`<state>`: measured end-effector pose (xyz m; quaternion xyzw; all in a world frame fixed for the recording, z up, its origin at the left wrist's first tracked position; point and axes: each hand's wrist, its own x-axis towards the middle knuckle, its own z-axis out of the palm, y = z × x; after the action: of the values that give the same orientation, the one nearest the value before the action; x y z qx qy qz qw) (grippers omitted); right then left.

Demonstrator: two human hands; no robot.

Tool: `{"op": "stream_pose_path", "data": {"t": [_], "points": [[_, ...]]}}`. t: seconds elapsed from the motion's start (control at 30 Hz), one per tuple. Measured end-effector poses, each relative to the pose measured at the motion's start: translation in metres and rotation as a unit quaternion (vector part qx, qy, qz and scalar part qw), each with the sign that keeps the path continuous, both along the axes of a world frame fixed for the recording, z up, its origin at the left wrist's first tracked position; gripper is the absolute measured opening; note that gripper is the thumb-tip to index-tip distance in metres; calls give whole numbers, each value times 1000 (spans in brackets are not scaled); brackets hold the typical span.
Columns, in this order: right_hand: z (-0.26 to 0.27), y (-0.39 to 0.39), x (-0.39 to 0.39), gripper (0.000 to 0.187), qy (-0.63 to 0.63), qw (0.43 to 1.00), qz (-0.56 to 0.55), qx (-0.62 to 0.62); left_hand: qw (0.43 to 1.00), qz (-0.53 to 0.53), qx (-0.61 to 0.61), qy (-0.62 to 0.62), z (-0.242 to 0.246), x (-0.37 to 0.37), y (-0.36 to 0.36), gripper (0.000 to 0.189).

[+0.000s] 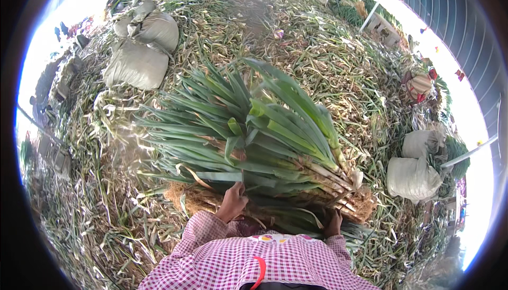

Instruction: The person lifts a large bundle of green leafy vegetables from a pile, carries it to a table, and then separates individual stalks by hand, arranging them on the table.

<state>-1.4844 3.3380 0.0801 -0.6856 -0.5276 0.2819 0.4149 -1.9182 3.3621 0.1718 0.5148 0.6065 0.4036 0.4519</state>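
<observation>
A large pile of long green onions (274,139) lies right in front of me. Their leaves spread to the left and away, and most pale stems point right, ending in brown roots (363,204). More roots (186,197) stick out at the near left of the pile. My left hand (233,203) is curled at the pile's near edge; a thin strip rises from its fingertips against the leaves. Low by the stems, near the right-hand roots, is my right hand (334,223). Its fingertips are partly hidden against the onions, so its grip is unclear.
Loose leaves and trimmings (119,210) cover the ground all around. Stuffed pale sacks (137,64) stand at the far left, and more sacks (414,177) at the right. A metal pole (379,2) slants at the far right. A person (113,0) is in the far left distance.
</observation>
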Motion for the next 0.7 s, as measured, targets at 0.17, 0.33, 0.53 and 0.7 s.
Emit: {"op": "stream_pose_path", "data": {"t": [0.17, 0.33, 0.53, 0.7], "points": [[-4, 130, -36, 13, 49, 998, -11, -30, 1000, 7, -11, 16, 11, -27, 129, 20], [-26, 274, -42, 12, 220, 967, -106, -69, 998, 28, -27, -47, 10, -41, 257, 18], [-31, 451, -59, 17, 87, 990, 32, -104, 996, 47, -33, -63, 0, -66, 392, 22], [-31, 575, -94, 21, 408, 882, -149, -184, 992, 76, -56, -88, -19, -101, 531, 24]]}}
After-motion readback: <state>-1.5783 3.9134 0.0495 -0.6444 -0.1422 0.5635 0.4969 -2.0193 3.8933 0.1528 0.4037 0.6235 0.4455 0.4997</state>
